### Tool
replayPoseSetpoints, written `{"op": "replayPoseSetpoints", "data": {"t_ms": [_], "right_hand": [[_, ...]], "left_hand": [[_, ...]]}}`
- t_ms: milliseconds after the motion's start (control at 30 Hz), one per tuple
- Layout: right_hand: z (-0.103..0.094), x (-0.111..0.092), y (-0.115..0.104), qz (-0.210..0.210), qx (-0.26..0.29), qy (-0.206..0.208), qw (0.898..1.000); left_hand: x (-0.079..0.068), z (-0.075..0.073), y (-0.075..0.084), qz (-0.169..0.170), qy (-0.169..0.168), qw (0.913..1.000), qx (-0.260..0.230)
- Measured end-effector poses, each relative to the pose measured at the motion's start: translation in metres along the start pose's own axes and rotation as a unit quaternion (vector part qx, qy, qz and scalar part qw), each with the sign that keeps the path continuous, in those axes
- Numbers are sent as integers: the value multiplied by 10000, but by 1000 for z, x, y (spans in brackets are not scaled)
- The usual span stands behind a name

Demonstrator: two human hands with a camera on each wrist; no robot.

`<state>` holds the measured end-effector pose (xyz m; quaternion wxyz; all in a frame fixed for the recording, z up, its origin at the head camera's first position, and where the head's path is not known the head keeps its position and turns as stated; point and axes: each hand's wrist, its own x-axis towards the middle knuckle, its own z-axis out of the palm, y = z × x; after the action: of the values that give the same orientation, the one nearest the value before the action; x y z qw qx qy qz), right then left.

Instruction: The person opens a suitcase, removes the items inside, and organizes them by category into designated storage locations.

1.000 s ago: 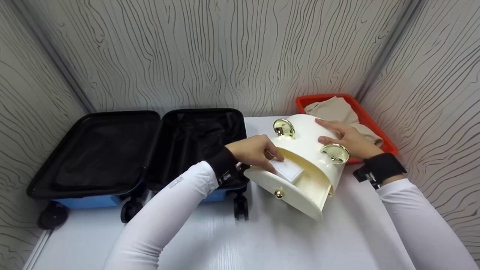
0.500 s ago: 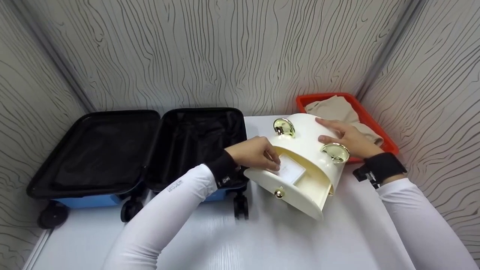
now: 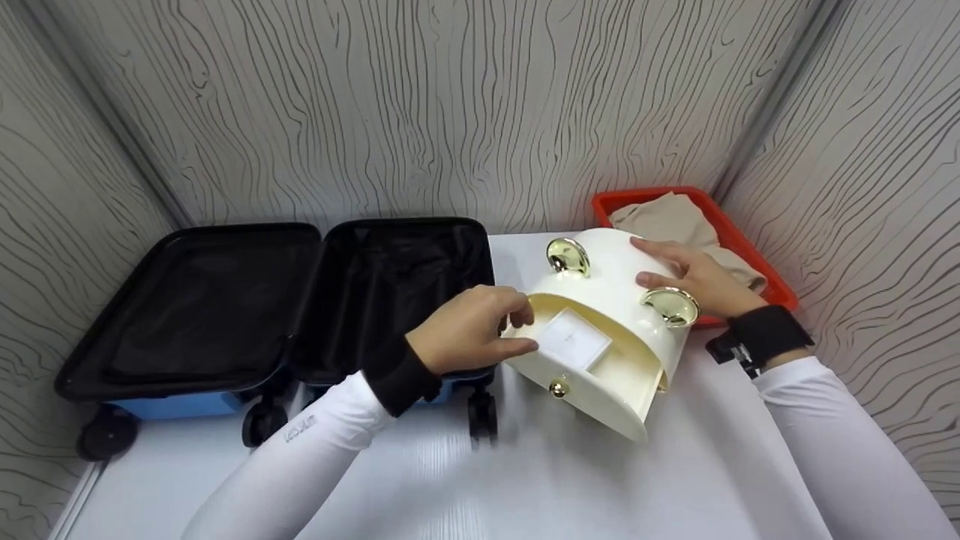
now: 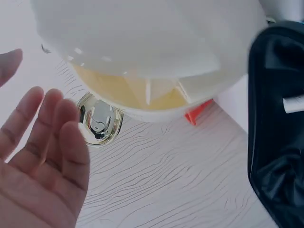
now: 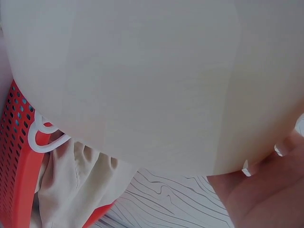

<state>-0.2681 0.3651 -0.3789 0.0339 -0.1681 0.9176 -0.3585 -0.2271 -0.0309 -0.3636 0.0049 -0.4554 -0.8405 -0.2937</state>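
A rounded cream storage box (image 3: 611, 274) with two gold ear-like ornaments lies tilted on the table, its drawer (image 3: 592, 397) pulled out. Inside that drawer rests a small white square box (image 3: 576, 341). My left hand (image 3: 472, 330) is just left of the drawer, holding nothing, the thumb apart from the fingers. The left wrist view shows its loosely bent fingers (image 4: 40, 128) away from the storage box. On top of the storage box rests my right hand (image 3: 705, 281), fingers spread. In the right wrist view, the box's pale body hides parts of the fingers (image 5: 270, 190).
An open suitcase (image 3: 187, 315) with black lining and blue shell occupies the left, its wheels toward me. Behind the storage box, a red basket (image 3: 757, 259) holds beige cloth (image 3: 667, 217). Patterned panels (image 3: 390, 112) stand around the white table (image 3: 450, 487).
My left hand has let go of the small white box and drawn back to the left, out of the drawer. The small box stays inside. My right hand has not moved.
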Motion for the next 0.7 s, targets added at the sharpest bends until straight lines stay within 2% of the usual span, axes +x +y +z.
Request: {"op": "replayPoseSetpoints", "data": {"t_ms": [133, 333, 533, 700], "right_hand": [[0, 0, -1, -64, -26, 32, 10000], [-2, 1, 0, -72, -28, 11, 10000], [-3, 1, -1, 39, 7, -9, 10000], [-2, -2, -2, 41, -14, 3, 10000]], "left_hand": [[-12, 12, -1, -64, 256, 9982, 537], [-15, 28, -4, -21, 774, 9945, 701], [-4, 38, -9, -265, 1271, 9895, 636], [11, 49, -10, -605, 1415, 9866, 549]]}}
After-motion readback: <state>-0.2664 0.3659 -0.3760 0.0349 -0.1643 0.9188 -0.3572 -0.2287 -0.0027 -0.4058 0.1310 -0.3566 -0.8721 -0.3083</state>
